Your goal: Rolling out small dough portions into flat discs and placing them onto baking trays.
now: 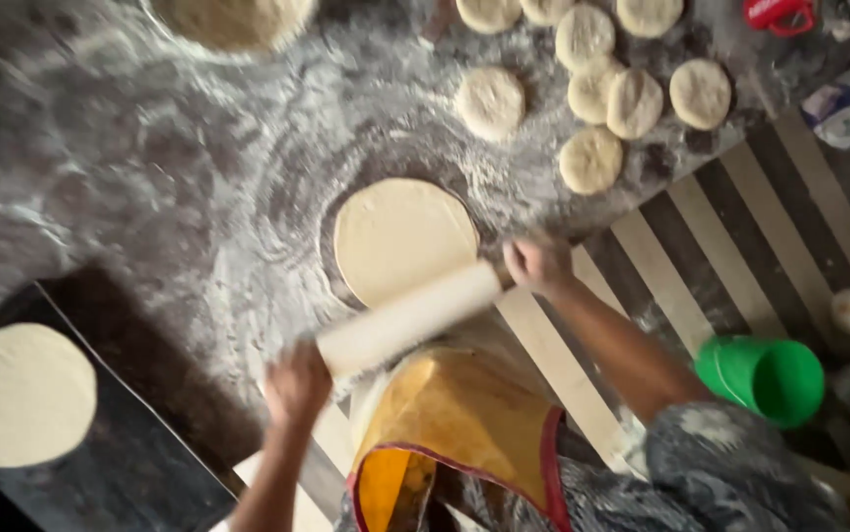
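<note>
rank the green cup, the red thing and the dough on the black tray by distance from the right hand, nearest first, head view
From the right hand:
1. Green cup, lower right, on the striped cloth.
2. Red thing, top right edge.
3. Dough on the black tray, far left, beyond the left hand.

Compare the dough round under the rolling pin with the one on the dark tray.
The dough round under the rolling pin lies on the floured table; the round on the dark tray lies on a clean dark tray. The first is partly covered by the pin; the second lies untouched. Both are thin, pale, flat circles.
</note>
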